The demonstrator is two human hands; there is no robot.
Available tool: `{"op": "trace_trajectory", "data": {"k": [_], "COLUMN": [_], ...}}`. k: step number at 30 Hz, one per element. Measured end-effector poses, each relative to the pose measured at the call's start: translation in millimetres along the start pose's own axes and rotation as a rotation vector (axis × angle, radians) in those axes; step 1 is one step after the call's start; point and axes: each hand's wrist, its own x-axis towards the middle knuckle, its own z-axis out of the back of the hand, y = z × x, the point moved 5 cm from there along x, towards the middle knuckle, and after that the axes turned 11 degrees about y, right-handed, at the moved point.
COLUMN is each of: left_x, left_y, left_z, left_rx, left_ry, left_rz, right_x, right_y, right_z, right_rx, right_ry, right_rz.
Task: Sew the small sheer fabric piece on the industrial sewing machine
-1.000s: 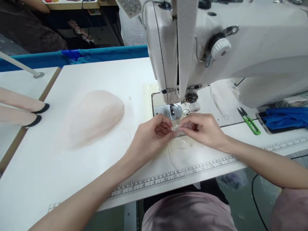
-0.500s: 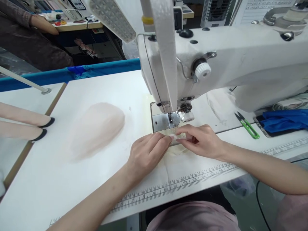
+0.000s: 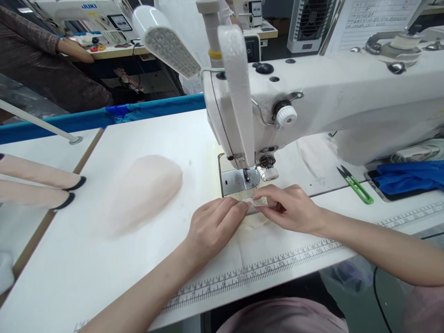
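Observation:
Just in front of the needle plate (image 3: 236, 181) of a white sewing machine (image 3: 312, 88), my two hands meet over a small piece of thin whitish fabric (image 3: 250, 202). My left hand (image 3: 217, 224) is closed, its thumb and forefinger pinching the left end. From the other side my right hand (image 3: 289, 208) pinches the same piece between thumb and forefinger, other fingers curled. The fabric's edges are mostly hidden by my fingertips. Above the plate, the presser foot (image 3: 246, 175) stands behind my fingers.
Green thread snips (image 3: 355, 185) lie to the right, beside a phone (image 3: 385, 192) under blue cloth (image 3: 411, 173). A ruler tape (image 3: 267, 268) runs along the front edge. Two pale padded rods (image 3: 38, 194) reach in from the left. Across the back, a person (image 3: 45, 60) sits.
The view has tilted up slightly, so the scene sits lower in the picture. My hands keep nearly the same pinch on the fabric in front of the needle plate.

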Motion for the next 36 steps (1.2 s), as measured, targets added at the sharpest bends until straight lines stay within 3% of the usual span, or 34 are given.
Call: {"op": "trace_trajectory", "data": {"k": [19, 24, 30, 36], "left_x": [6.5, 7.0, 5.9, 6.6], "left_y": [-3.7, -4.2, -1.2, -1.9], "left_z": [7.4, 8.7, 5.0, 4.8], "left_rx": [0.068, 0.071, -0.066, -0.206], "left_ry": [-0.023, -0.023, -0.001, 0.021], "left_rz": [-0.009, -0.003, 0.121, 0.17], "right_x": [2.3, 1.4, -4.3, -6.3], "right_y": [3.9, 4.6, 12.5, 25.1], "right_z": [1.9, 4.5, 11.6, 17.7], "right_rx": [0.01, -0.042, -0.33, -0.431], "right_ry": [0.043, -0.031, -0.169, -0.179], "right_rz": [0.054, 0.103, 0.283, 0.483]}}
